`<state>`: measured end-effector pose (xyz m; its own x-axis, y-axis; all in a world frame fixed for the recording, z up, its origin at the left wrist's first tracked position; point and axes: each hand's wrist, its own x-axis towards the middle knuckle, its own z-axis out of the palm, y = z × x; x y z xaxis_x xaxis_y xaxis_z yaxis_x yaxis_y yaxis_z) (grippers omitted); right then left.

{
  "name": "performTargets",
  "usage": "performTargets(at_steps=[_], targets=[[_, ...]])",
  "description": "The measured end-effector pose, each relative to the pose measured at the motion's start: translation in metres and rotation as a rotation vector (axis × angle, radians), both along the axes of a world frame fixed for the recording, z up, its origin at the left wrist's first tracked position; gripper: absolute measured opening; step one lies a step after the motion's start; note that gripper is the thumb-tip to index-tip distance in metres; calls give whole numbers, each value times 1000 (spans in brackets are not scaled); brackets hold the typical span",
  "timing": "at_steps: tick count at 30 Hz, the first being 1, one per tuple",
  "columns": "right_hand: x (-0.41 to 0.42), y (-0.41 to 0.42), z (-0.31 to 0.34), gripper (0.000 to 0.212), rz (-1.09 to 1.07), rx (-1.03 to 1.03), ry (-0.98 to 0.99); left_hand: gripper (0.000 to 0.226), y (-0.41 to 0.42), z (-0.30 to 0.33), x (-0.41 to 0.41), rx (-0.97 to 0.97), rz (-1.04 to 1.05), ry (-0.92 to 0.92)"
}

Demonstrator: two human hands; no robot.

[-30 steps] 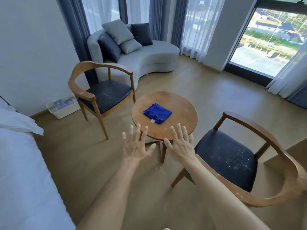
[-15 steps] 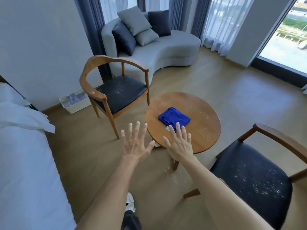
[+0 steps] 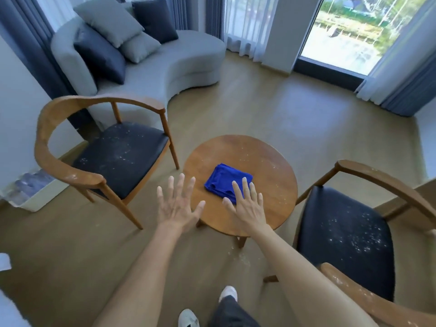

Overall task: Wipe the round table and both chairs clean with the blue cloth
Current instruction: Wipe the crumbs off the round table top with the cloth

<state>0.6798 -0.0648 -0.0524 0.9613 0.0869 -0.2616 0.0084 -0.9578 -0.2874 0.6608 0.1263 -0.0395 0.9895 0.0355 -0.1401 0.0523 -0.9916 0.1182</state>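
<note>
The left chair [image 3: 118, 159], its dark seat speckled with crumbs, stands beside the round table [image 3: 266, 161]. The left hand [image 3: 177, 204] is spread, released, holding nothing. The folded blue cloth [image 3: 224, 180] lies mid-table; the right hand [image 3: 247, 206], flat and released, overlaps its near edge. Crumbs could be swept onto the floor or the right chair [image 3: 349, 232] if wiped carelessly.
</note>
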Motion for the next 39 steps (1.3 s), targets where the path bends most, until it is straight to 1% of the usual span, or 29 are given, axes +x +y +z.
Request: performTargets(at_steps=[6, 10, 12, 14, 18, 20, 25, 30, 33, 37, 39], targets=[[64, -17, -29, 66, -122, -20, 41, 74, -15, -21, 88, 16, -154, 48], [120, -22, -53, 64, -178, 14, 69, 89, -23, -40, 154, 69, -227, 90], [144, -23, -66, 64, -197, 31, 113, 90, -25, -52, 182, 80, -260, 125], [159, -26, -75, 64, -203, 20, 142, 88, -27, -65, 199, 87, -280, 149], [194, -38, -99, 64, -241, 12, 209, 72, -34, -97, 246, 88, -368, 203], [210, -45, -115, 65, -255, 3, 250, 71, -41, -116, 271, 60, -412, 185], [252, -49, -168, 69, -306, -14, 328, 70, -64, -170, 331, 94, -566, 305], [274, -40, -219, 72, -247, -74, 347, 72, -70, -221, 359, 134, -694, 371], [279, -42, -243, 74, -223, -134, 341, 73, -68, -247, 369, 157, -733, 391], [282, -49, -264, 76, -184, -230, 298, 75, -68, -276, 374, 150, -770, 320], [285, -51, -270, 73, -195, -242, 219, 75, -73, -281, 376, 115, -733, 303]])
